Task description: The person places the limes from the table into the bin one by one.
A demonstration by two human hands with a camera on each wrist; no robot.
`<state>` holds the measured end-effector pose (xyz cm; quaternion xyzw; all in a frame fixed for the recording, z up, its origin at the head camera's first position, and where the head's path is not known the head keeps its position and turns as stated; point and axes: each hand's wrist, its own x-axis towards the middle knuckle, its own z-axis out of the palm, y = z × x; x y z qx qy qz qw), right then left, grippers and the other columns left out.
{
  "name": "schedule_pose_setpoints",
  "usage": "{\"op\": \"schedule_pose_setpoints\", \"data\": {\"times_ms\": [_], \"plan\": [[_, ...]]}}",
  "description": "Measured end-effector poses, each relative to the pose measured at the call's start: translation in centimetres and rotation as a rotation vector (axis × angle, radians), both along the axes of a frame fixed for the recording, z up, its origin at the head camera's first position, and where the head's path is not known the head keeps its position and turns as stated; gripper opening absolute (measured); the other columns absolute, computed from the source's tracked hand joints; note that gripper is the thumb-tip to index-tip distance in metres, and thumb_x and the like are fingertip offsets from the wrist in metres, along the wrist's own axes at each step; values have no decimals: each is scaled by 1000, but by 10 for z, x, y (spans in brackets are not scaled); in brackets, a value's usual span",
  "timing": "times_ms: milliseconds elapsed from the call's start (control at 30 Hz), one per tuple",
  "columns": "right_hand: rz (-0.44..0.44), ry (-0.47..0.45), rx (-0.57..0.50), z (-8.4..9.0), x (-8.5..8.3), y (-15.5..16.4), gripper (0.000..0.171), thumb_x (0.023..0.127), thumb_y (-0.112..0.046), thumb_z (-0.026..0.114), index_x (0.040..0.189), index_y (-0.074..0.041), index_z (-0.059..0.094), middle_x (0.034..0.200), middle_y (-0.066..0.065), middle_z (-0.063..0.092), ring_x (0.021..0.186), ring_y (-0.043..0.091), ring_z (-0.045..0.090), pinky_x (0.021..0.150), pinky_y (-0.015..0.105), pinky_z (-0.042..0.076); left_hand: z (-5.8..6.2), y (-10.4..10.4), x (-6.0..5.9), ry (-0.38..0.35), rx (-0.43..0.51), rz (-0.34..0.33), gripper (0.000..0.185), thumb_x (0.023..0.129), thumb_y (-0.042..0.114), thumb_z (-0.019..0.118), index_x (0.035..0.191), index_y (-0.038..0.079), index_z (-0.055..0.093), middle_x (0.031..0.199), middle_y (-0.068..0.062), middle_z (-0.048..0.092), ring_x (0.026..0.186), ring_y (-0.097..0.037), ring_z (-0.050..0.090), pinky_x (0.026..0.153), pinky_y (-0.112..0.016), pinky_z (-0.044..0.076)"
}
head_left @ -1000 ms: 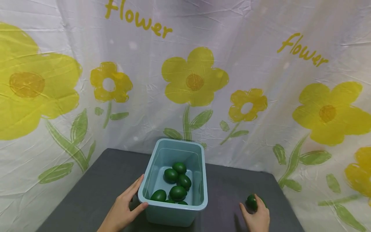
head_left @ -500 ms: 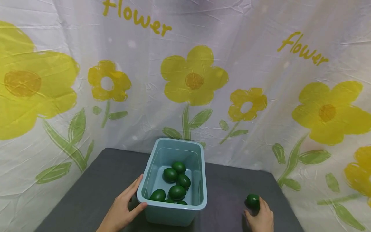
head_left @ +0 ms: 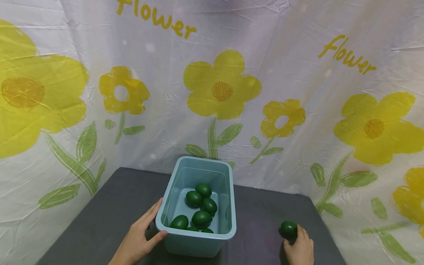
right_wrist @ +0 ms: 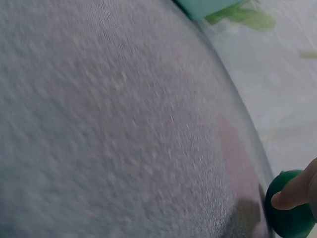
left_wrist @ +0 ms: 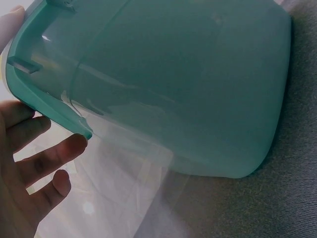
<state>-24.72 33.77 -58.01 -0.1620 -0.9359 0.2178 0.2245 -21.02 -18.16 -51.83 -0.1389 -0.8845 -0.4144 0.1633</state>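
A pale blue plastic bin [head_left: 198, 244] stands mid-table, with several dark green avocados [head_left: 201, 219] lying inside. My left hand [head_left: 137, 235] holds its near left corner, thumb on the front rim and fingers along the left side. In the left wrist view, the fingertips [left_wrist: 74, 144] of that hand touch the rim from outside. On the table to the right is one more avocado [head_left: 288, 230], pinched by my right hand [head_left: 299, 248]. The right wrist view shows the thumb [right_wrist: 292, 193] against this avocado; the other fingers are mostly hidden.
A dark grey cloth covers the table [head_left: 258, 213]. Behind it and at both sides hangs a white curtain [head_left: 165, 129] printed with yellow flowers. The bin's far end stands close to the back curtain.
My right hand has shifted slightly to the right and closed on the lone avocado, which now shows at its fingertips. The left hand stays at the bin's corner.
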Motion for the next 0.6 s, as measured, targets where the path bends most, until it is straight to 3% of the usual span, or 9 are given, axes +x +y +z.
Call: {"op": "schedule_pose_setpoints", "data": {"times_ms": [333,600], "plan": [[-24,-69,-11,-7,-7,7,74,80,-6,83,145,11,51,144,31,55,113,54,55,89,74,50,-1,0,-2,13,-2,-8,84,95,34,80,167,20,38,166,-11,44,138,-40,57,75,-36,61],[-14,-3,55,-12,-9,8,66,82,-2,82,141,9,55,141,29,57,113,51,55,89,71,50,-1,-1,-2,19,-4,-6,87,95,35,80,168,30,34,166,-11,44,139,-39,57,78,-36,62]]}}
